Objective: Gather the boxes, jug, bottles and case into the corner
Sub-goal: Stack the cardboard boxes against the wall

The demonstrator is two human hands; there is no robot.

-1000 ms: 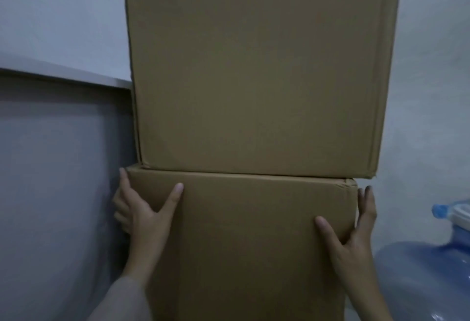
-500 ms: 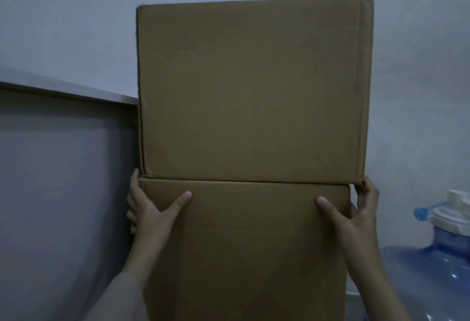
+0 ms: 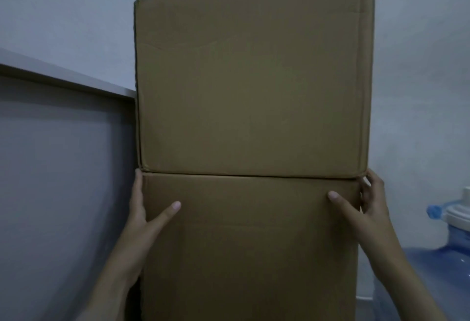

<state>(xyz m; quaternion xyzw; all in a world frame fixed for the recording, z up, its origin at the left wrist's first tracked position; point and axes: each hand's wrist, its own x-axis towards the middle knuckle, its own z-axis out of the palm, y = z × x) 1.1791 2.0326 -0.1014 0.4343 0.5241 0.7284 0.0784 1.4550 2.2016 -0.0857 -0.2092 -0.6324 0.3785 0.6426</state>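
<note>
Two hands clamp what I am steering: my left hand (image 3: 142, 221) and right hand (image 3: 366, 215) press the opposite upper edges of the plain brown cardboard lower box (image 3: 250, 249), thumbs across its front, fingers around its sides. Directly above my hands, a larger brown cardboard box (image 3: 251, 79) sits stacked. Right of my right hand stands a translucent blue water jug (image 3: 447, 262), apart. Beyond them is a pale wall (image 3: 63, 10).

dim, bluish cast | soft focus overall | shadow left of lower box (image 3: 249, 244) | no glare | slight wide-angle bowing at edges
</note>
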